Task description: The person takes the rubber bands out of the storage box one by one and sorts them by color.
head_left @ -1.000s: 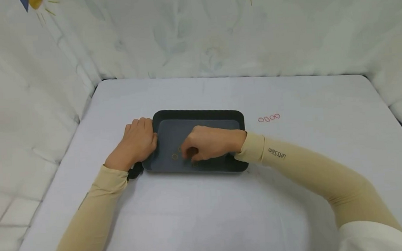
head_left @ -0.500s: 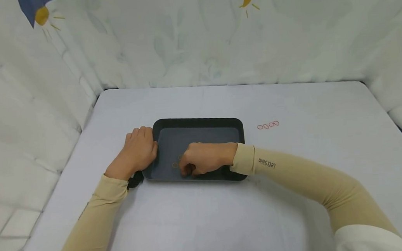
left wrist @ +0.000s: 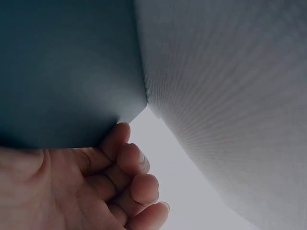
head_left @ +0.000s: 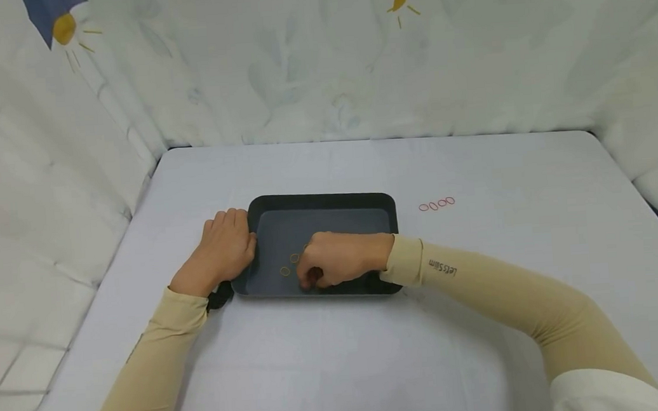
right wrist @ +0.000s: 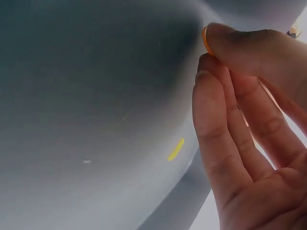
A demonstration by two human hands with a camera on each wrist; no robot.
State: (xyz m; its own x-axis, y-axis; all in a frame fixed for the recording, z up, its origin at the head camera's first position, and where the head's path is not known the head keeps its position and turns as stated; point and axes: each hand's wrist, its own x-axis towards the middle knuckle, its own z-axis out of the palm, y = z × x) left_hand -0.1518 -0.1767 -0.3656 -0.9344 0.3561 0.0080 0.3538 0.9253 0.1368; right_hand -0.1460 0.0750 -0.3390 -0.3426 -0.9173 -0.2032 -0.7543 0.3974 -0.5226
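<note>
My left hand [head_left: 221, 251] grips the left edge of a dark grey tray [head_left: 322, 201]. In the left wrist view its fingers [left wrist: 136, 189] are curled beside the tray wall [left wrist: 72, 86]. My right hand [head_left: 335, 259] is low over the front middle of the tray. The right wrist view shows its thumb and fingertips pinching a small orange-yellow rubber band [right wrist: 206, 40]. Yellow rubber bands [head_left: 284, 271] lie on the tray floor just left of that hand, one partly covered by it. Another yellow band [right wrist: 176, 149] shows in the right wrist view.
Several red rubber bands [head_left: 436, 204] lie in a row on the white tablecloth [head_left: 339, 357], right of the tray. A patterned white curtain [head_left: 319, 60] hangs behind the table, with more fabric at both sides.
The head view has tilted slightly. My right hand has lowered towards the tray's near side, covering the spot where a yellow band showed. My left hand keeps its hold on the tray.
</note>
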